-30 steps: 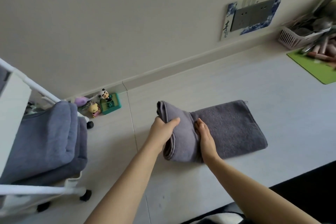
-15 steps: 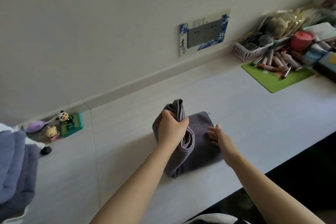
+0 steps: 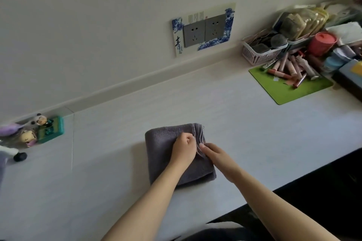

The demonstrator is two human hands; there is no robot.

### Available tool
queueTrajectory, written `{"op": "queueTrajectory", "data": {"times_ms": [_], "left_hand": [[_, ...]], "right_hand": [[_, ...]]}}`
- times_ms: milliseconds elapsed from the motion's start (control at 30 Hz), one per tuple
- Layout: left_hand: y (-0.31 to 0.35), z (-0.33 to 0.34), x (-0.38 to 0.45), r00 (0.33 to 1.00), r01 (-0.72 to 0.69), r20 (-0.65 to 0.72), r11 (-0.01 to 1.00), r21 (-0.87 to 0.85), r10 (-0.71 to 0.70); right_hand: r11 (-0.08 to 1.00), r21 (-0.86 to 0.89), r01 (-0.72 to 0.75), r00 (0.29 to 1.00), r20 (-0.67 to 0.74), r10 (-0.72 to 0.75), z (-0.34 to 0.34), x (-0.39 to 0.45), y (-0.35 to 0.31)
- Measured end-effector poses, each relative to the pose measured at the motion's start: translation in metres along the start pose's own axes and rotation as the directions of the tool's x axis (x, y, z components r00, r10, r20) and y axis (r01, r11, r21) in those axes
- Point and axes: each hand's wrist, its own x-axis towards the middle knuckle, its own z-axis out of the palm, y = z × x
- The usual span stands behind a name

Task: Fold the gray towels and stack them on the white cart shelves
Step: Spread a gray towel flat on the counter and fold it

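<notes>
Towel: a gray towel (image 3: 164,152) lies folded into a thick squarish pad on the white countertop (image 3: 244,133), lower middle of the frame; several layers show bunched along its right edge.
Left hand: the left hand (image 3: 184,149) sits on top of the towel's right half, fingers curled into a fist and bunching the cloth at the layered edge.
Right hand: the right hand (image 3: 214,153) touches the towel's right edge just beside the left hand, fingertips pinching the gathered layers.
Hands together: both meet at the right edge; the towel's left half lies uncovered.
Near edge: the countertop's front edge runs diagonally from bottom middle up to the right; beyond it is dark.
Far edge: a low backsplash strip joins counter and wall across the middle of the frame, below a double socket (image 3: 203,29) in a blue-patterned frame.
Open room: bare counter lies left, behind and right of the towel.
Right clutter: a green mat (image 3: 305,92) with pink tubes (image 3: 288,68), a pink basket (image 3: 260,55) and a red cup (image 3: 321,43), upper right, well apart from the towel.
Left clutter: a panda figurine on a green box (image 3: 51,129) and a small doll figurine (image 3: 28,137), far left; a black caster wheel (image 3: 19,156) below them at the frame edge.
</notes>
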Motion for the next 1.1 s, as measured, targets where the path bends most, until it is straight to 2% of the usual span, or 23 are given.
{"op": "queueTrajectory", "data": {"times_ms": [33,67,100,133,167,200,233,300,333,433,467,500,533,600,700,800,900,967,1000,1067,1100], "left_hand": [[-0.001,-0.007,-0.002,1.000,0.008,0.025,0.996,-0.093,-0.006],[-0.004,-0.014,-0.004,0.999,-0.048,0.010,0.991,-0.128,0.049],[-0.010,-0.023,-0.005,0.984,-0.166,-0.079,0.985,-0.040,0.162],[-0.022,-0.031,-0.004,0.927,-0.293,-0.197,0.944,0.151,0.319],[-0.034,-0.037,-0.004,0.841,-0.353,-0.270,0.853,0.384,0.470],[-0.046,-0.041,-0.003,0.772,-0.337,-0.279,0.740,0.582,0.571],[-0.054,-0.042,-0.003,0.769,-0.281,-0.248,0.660,0.696,0.589],[-0.068,-0.035,-0.003,0.848,-0.213,-0.132,0.559,0.801,0.513],[-0.073,-0.031,-0.004,0.884,-0.184,-0.093,0.526,0.831,0.458],[-0.078,-0.022,0.003,0.920,-0.133,-0.078,0.490,0.861,0.385],[-0.074,-0.022,0.004,0.922,-0.126,-0.078,0.486,0.865,0.379],[-0.076,-0.020,0.005,0.922,-0.120,-0.084,0.484,0.867,0.378],[-0.077,-0.020,0.006,0.923,-0.108,-0.094,0.487,0.867,0.372],[-0.082,-0.018,0.007,0.921,-0.097,-0.107,0.488,0.867,0.374],[-0.082,-0.017,0.006,0.915,-0.104,-0.114,0.497,0.862,0.388],[-0.083,-0.017,0.006,0.919,-0.104,-0.114,0.511,0.853,0.377],[-0.085,-0.020,0.004,0.912,-0.165,-0.087,0.554,0.816,0.400],[-0.089,-0.027,0.002,0.897,-0.197,-0.145,0.671,0.714,0.418],[-0.092,-0.031,-0.002,0.894,-0.176,-0.220,0.757,0.629,0.390],[-0.096,-0.044,-0.020,0.902,-0.075,-0.361,0.909,0.410,0.237],[-0.096,-0.049,-0.028,0.915,-0.013,-0.381,0.953,0.301,0.133]], "right_hand": [[0.991,-0.135,0.019,1.000,0.006,-0.019,0.002,0.003,-0.002],[0.966,-0.258,0.032,0.999,-0.015,-0.036,0.004,0.004,-0.002],[0.929,-0.368,0.027,0.999,-0.020,-0.037,0.008,0.005,-0.006],[0.892,-0.451,0.031,0.999,-0.025,-0.048,0.011,0.007,-0.009],[0.865,-0.502,0.031,0.998,-0.024,-0.050,0.014,0.007,-0.013],[0.852,-0.523,0.032,0.998,-0.025,-0.053,0.015,0.009,-0.012],[0.853,-0.520,0.042,0.997,-0.030,-0.067,0.016,0.010,-0.009],[0.862,-0.502,0.071,0.992,-0.055,-0.114,0.017,0.008,-0.005],[0.866,-0.491,0.094,0.989,-0.053,-0.137,0.019,0.006,-0.003],[0.876,-0.472,0.100,0.983,-0.089,-0.160,0.026,0.005,-0.002],[0.839,-0.529,0.127,0.961,-0.145,-0.237,0.028,0.003,-0.003],[0.712,-0.681,0.169,0.903,-0.182,-0.388,0.031,0.004,0.001],[0.580,-0.796,0.175,0.852,-0.173,-0.495,0.033,0.006,0.004],[0.505,-0.851,0.146,0.872,-0.130,-0.472,0.034,0.017,0.013],[0.523,-0.844,0.117,0.940,-0.077,-0.334,0.032,0.022,0.017],[0.527,-0.843,0.107,0.945,-0.079,-0.318,0.032,0.029,0.020],[0.566,-0.818,0.098,0.959,-0.074,-0.273,0.033,0.028,0.020],[0.617,-0.779,0.109,0.955,-0.090,-0.282,0.031,0.025,0.016],[0.659,-0.744,0.106,0.953,-0.112,-0.280,0.030,0.022,0.014],[0.745,-0.664,0.073,0.961,-0.152,-0.229,0.032,0.016,0.008],[0.782,-0.621,0.042,0.968,-0.170,-0.187,0.032,0.014,0.005]]}}
